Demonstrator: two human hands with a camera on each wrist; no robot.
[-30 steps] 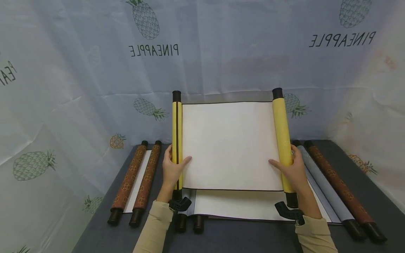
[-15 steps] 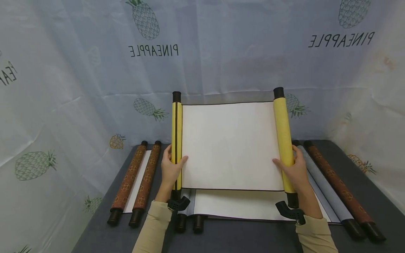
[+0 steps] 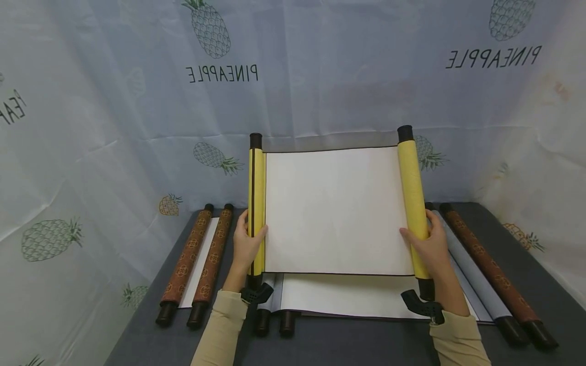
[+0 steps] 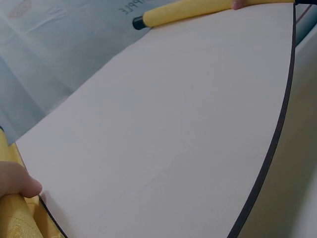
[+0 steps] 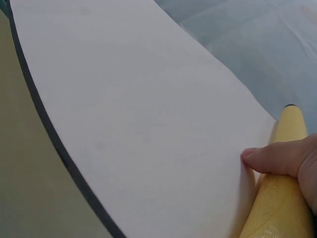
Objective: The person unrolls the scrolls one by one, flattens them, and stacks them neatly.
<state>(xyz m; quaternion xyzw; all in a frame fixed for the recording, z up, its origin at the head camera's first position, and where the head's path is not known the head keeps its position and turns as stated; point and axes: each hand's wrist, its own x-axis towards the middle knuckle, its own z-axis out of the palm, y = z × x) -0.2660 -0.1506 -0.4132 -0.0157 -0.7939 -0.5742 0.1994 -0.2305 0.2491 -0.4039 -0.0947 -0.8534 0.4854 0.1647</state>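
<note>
A yellow hanging scroll with black rod ends is held up, its blank white sheet [image 3: 336, 211] spread between two rolls. My left hand [image 3: 245, 246] grips the left roll [image 3: 257, 193], thumb over its front and fingers behind. That roll carries a dark stripe along its length. My right hand [image 3: 430, 246] grips the plain right roll [image 3: 412, 188] the same way, its thumb [image 5: 272, 157] reaching onto the sheet's edge in the right wrist view. The dark lower border of the sheet sags in a curve in both wrist views. The fingers behind the rolls are mostly hidden.
Under the held scroll, a grey scroll [image 3: 476, 264] lies partly unrolled on the dark table [image 3: 348, 345]. A brown patterned scroll [image 3: 212, 254] lies at the left, and another brown roll [image 3: 494, 269] at the right. A pineapple-print curtain [image 3: 320, 76] hangs behind.
My right hand and the right roll have shifted slightly right. The left thumb has drawn back left onto the left roll, and a little more yellow shows beside the sheet.
</note>
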